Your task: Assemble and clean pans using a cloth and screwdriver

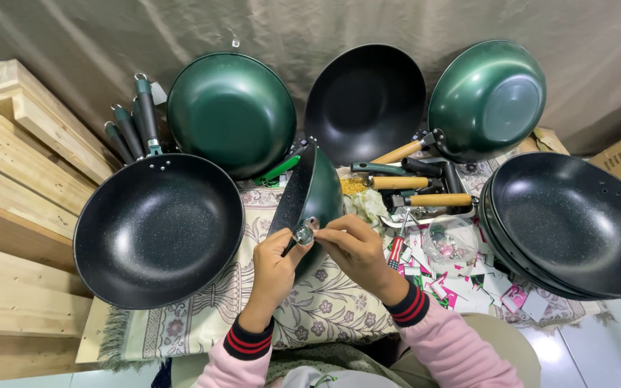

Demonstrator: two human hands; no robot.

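Both hands meet at the middle of the view over a patterned cloth spread on the tabletop. A green wok stands on edge between them, its dark speckled inside turned to the left and its green outside to the right. At its lower rim sits a small silver fitting. The left hand is curled around that rim just under the fitting, fingers closed on it. The right hand comes in from the right, its fingertips pinched narrow at the fitting, touching it; whether a small part lies between them cannot be told. To the left, a black pan lies flat and open, partly on the cloth, with a bunch of dark handles behind it. Along the back, against a drab curtain, lean a green wok showing its outside, a black one showing its inside, and another green one with a wooden handle. More wooden handles lie just right of the held wok. A stack of black pans sits at the far right. Between the stack and the right hand lie a clear bag of small parts, scattered pink and white paper scraps, and a red-handled tool. Pale wooden planks run down the left side.
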